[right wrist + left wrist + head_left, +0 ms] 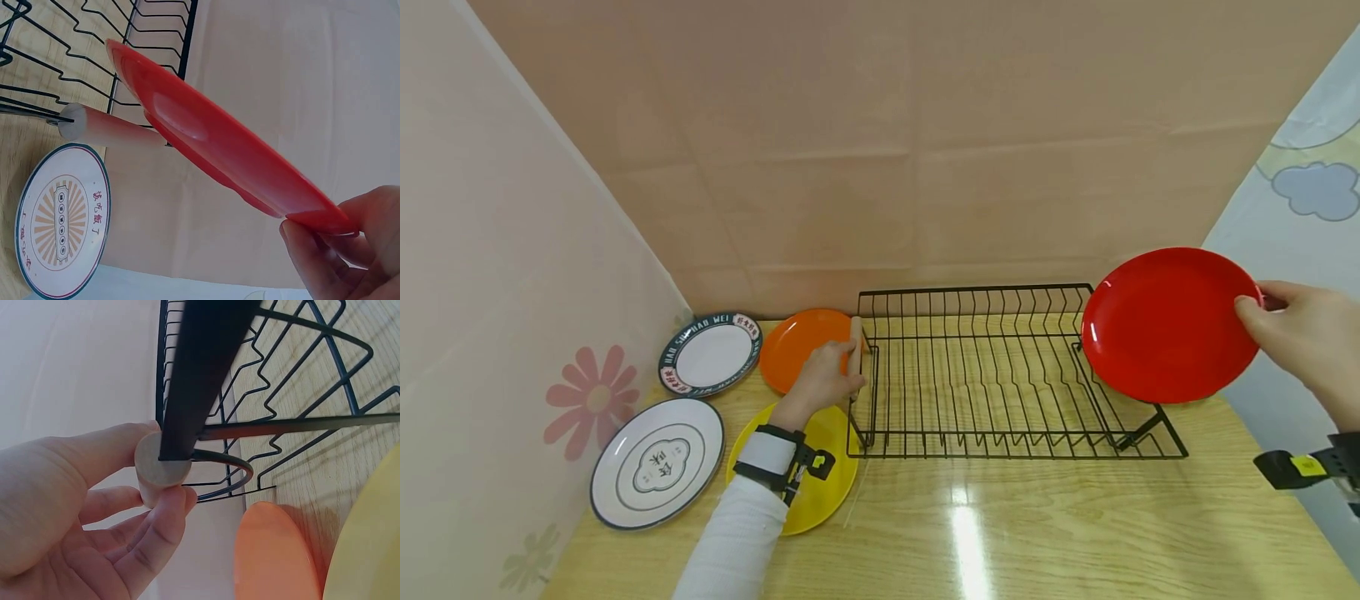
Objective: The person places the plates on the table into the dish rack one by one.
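Note:
A black wire dish rack (1015, 456) stands on the wooden table (1000, 533). My left hand (831, 367) grips the round wooden handle (161, 469) at the rack's left end, thumb and fingers (164, 515) curled round it. My right hand (1270, 321) pinches the right rim of a red plate (1165, 325) and holds it tilted in the air over the rack's right end. In the right wrist view the red plate (219, 144) slants above the rack's other wooden handle (112, 128), with my fingers (312, 262) under its edge.
Left of the rack lie an orange plate (797, 350), a yellow plate (827, 492) under my left wrist, and two white patterned plates (711, 353) (657, 462). Another patterned plate (62, 219) lies right of the rack. Pink walls close in behind and on the left.

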Demonstrator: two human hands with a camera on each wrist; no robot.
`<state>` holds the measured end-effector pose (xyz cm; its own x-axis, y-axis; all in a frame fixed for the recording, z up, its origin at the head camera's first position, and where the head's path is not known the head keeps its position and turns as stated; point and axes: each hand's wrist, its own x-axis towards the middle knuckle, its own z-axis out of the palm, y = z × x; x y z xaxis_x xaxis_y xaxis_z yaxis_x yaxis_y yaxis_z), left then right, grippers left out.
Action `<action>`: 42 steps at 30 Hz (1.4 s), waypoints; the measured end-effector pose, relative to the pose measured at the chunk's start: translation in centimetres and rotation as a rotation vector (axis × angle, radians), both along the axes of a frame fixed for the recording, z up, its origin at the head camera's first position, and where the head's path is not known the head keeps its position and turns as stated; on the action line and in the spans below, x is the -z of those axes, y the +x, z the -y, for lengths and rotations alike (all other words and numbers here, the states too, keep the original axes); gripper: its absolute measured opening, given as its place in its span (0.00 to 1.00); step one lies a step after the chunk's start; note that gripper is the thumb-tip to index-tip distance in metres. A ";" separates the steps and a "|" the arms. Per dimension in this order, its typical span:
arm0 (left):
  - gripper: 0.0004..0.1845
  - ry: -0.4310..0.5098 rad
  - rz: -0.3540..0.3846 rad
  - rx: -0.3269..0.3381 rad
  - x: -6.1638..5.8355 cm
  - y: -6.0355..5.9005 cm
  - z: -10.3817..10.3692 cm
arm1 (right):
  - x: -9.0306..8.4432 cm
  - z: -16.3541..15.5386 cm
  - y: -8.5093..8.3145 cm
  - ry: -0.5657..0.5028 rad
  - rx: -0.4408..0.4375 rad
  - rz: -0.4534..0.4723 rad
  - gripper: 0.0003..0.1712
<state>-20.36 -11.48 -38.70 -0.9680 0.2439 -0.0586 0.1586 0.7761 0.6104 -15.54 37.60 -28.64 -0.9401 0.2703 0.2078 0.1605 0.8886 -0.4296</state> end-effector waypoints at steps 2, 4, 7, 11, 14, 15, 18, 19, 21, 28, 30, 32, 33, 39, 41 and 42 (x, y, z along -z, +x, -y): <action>0.36 -0.001 0.002 -0.002 0.0 0.0 0.0 | -0.1 0.3 -0.2 0.049 -0.009 -0.006 0.26; 0.36 0.003 0.004 -0.003 0.0 0.0 0.0 | -0.2 0.6 -0.4 0.088 -0.028 -0.036 0.24; 0.36 0.001 0.011 -0.008 0.0 0.0 0.0 | -0.1 1.1 -0.6 0.144 -0.072 -0.114 0.21; 0.36 -0.002 0.021 -0.018 0.0 0.0 0.0 | 0.0 1.5 -0.8 0.182 -0.121 -0.181 0.19; 0.36 -0.003 0.019 -0.019 0.0 0.0 -0.1 | 0.0 1.7 -1.0 0.195 -0.139 -0.182 0.19; 0.36 -0.004 0.016 -0.018 0.0 0.0 -0.1 | 0.1 1.8 -1.1 0.197 -0.143 -0.179 0.19; 0.36 -0.006 0.011 -0.015 0.0 0.1 -0.1 | 0.2 1.9 -1.4 0.207 -0.147 -0.171 0.19; 0.36 -0.007 0.010 -0.015 0.0 0.1 -0.1 | 0.2 2.0 -1.5 0.208 -0.150 -0.170 0.19; 0.36 -0.006 0.007 -0.013 0.0 0.1 -0.1 | 0.3 2.0 -1.6 0.207 -0.154 -0.165 0.19; 0.36 -0.003 0.004 -0.009 -0.1 0.1 -0.1 | 0.3 2.5 -1.9 0.229 -0.175 -0.139 0.20; 0.36 0.000 0.003 -0.008 -0.1 0.1 -0.1 | 0.3 2.6 -2.1 0.239 -0.185 -0.138 0.19; 0.36 0.001 0.002 -0.007 -0.1 0.1 0.0 | 0.4 2.8 -2.2 0.249 -0.196 -0.141 0.18; 0.36 0.001 0.003 -0.007 -0.1 0.1 0.0 | 0.4 2.9 -2.3 0.250 -0.202 -0.142 0.18; 0.36 -0.007 -0.003 -0.004 -0.1 0.1 -0.1 | 0.6 3.2 -2.3 0.265 -0.244 -0.163 0.18; 0.36 -0.008 -0.007 -0.001 0.0 0.1 -0.1 | 0.6 3.2 -2.4 0.269 -0.253 -0.171 0.17; 0.36 -0.007 -0.008 -0.001 0.0 0.1 -0.1 | 0.7 3.2 -2.5 0.272 -0.255 -0.174 0.17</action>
